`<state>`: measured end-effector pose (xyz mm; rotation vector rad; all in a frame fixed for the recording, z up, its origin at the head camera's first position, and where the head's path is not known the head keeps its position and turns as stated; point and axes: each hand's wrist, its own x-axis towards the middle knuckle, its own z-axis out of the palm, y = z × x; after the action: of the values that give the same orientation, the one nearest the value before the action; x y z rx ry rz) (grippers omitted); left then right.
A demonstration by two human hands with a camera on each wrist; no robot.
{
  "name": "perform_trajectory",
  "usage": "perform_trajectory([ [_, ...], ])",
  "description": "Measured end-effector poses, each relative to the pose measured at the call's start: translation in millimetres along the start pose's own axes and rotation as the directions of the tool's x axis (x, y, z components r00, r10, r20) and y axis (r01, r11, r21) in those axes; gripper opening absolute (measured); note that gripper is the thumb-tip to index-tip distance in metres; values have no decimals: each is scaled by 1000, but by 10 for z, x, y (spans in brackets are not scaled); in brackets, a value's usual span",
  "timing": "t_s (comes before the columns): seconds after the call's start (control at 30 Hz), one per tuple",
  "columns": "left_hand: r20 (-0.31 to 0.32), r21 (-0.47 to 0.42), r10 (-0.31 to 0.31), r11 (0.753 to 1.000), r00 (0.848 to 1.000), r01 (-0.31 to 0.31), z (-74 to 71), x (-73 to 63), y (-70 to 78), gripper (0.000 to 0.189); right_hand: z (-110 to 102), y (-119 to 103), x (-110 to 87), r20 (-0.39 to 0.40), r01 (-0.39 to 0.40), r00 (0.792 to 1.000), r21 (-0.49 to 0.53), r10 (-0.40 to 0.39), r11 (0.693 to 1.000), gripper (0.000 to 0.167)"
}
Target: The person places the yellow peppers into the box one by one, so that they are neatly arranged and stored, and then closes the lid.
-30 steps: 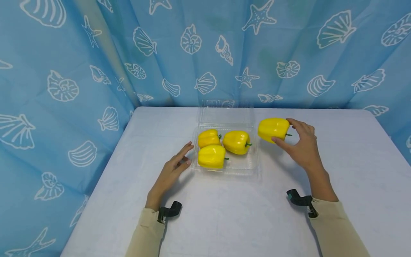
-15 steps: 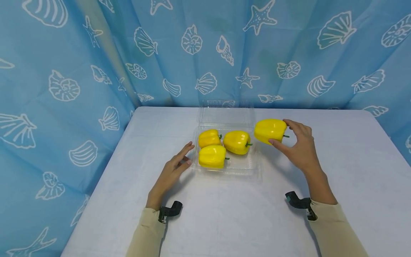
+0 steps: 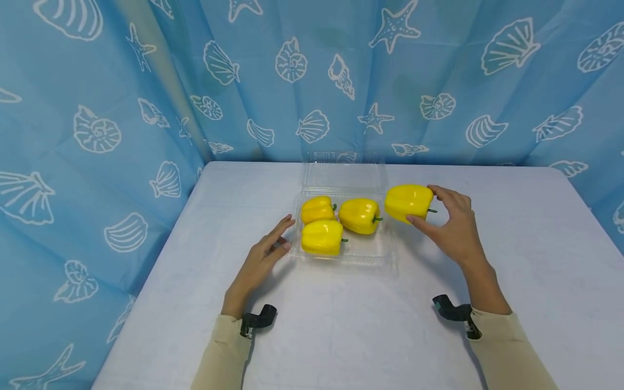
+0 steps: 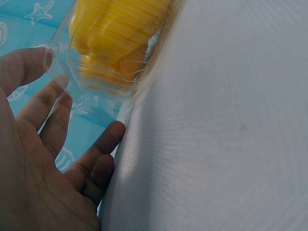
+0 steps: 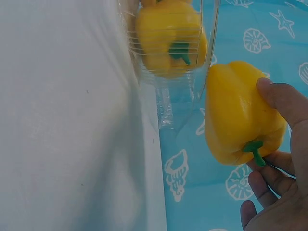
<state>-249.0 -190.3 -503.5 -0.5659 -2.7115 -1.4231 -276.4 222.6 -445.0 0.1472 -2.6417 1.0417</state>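
Note:
A yellow bell pepper [image 3: 408, 202] with a green stem is gripped between the thumb and fingers of my right hand [image 3: 453, 225], raised off the table just right of a clear plastic clamshell container [image 3: 363, 249]. Three more yellow peppers lie inside: one at back left [image 3: 318, 210], one at front left [image 3: 322, 238] and one to the right [image 3: 359, 215]. My left hand [image 3: 258, 265] is at the container's left side, fingers fairly straight; in the left wrist view its thumb [image 4: 29, 67] meets the clear rim. The right wrist view shows the held pepper [image 5: 240, 115] beside the container wall.
The container's clear lid [image 3: 343, 176] stands open toward the back, near the table's far edge. A white cloth covers the table [image 3: 351, 325]. Behind and to the left hangs a blue curtain [image 3: 312, 70] with white shell and starfish prints.
My right hand has carried the held pepper slightly left and down toward the container's right edge. The left hand and the peppers inside stay where they were.

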Motion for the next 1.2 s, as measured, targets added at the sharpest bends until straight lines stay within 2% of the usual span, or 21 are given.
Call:
perform_trajectory([
  [0.23,12,5,-14,1000,1000,14,-11,2,-17,52,10,-49,-54,10,6,1000,8,-6,1000,80],
  [0.4,8,3,5,1000,1000,-5,-5,3,-16,52,30,-61,-97,24,2,1000,8,-2,1000,80],
  [0.87,7,-12,13,1000,1000,-13,-5,6,-20,51,74,-145,-154,37,40,998,35,-41,999,78],
  [1.2,2,-8,-2,1000,1000,2,-19,2,3,51,123,-218,-176,42,84,995,65,-87,994,77],
])
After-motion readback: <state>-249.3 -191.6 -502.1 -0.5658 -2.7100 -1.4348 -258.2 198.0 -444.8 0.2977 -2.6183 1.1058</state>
